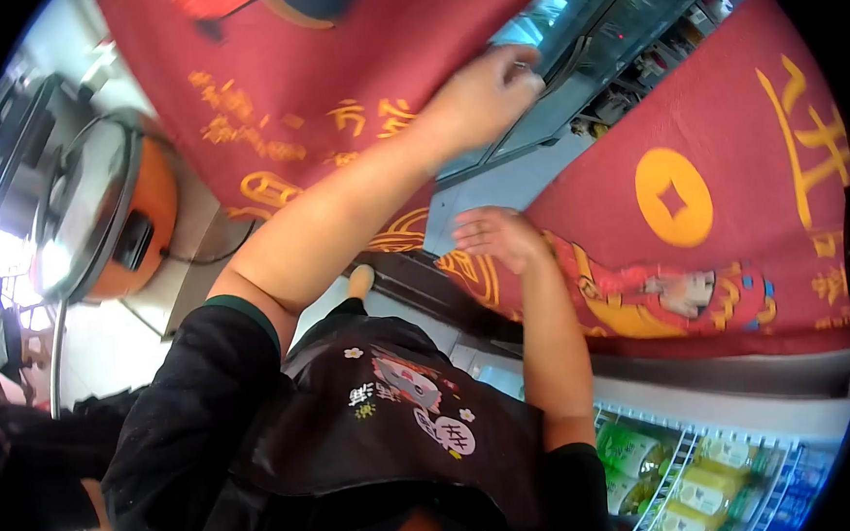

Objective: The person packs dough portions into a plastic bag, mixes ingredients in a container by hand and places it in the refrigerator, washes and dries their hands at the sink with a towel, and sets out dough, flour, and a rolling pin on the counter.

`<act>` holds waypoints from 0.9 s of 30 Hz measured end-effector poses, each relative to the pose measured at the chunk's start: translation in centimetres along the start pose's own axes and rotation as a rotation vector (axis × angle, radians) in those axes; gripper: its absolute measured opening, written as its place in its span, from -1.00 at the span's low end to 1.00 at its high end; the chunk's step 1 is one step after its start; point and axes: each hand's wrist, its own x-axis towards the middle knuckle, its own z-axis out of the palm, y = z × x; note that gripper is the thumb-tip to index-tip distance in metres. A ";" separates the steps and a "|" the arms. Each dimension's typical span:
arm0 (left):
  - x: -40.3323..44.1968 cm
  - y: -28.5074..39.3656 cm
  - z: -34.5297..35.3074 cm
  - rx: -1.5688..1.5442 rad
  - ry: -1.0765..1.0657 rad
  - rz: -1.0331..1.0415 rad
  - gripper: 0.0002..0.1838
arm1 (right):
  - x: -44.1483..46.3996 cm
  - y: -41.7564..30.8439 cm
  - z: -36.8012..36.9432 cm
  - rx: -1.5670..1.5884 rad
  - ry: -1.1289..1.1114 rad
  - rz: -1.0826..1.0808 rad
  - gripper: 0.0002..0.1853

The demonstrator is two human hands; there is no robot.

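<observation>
A red door curtain with yellow lettering hangs in two panels, parted in the middle. My left hand (494, 94) is at the inner edge of the left panel (326, 72), its fingers curled and slightly blurred. Whatever they may hold is hidden. Lower down, my right hand (499, 237) has its fingers stretched out and apart, holding nothing. It is beside the inner edge of the right panel (606, 206), which shows a yellow coin and a cartoon figure; I cannot tell whether they touch. A dark printed apron (358, 435) covers my front.
Behind the gap stands a glass-doored cabinet (616, 40). An orange cooker with a glass lid (154, 209) sits on a counter at left. Bottled drinks (701, 487) stand in a wire-racked cooler at lower right. A person's dark sleeve (55, 502) shows at lower left.
</observation>
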 end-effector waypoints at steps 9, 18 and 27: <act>20.5 -12.1 -2.2 -0.401 0.131 0.072 -0.68 | -10.2 -10.8 -20.1 0.552 0.460 -0.651 -0.59; 29.8 -15.2 10.5 -0.389 -0.104 0.071 -0.66 | -15.8 -13.2 -18.6 0.540 0.677 -1.045 -0.58; 43.7 -19.0 23.2 0.146 -0.072 0.405 -0.68 | -13.7 -16.7 -30.7 0.598 0.837 -1.153 -0.57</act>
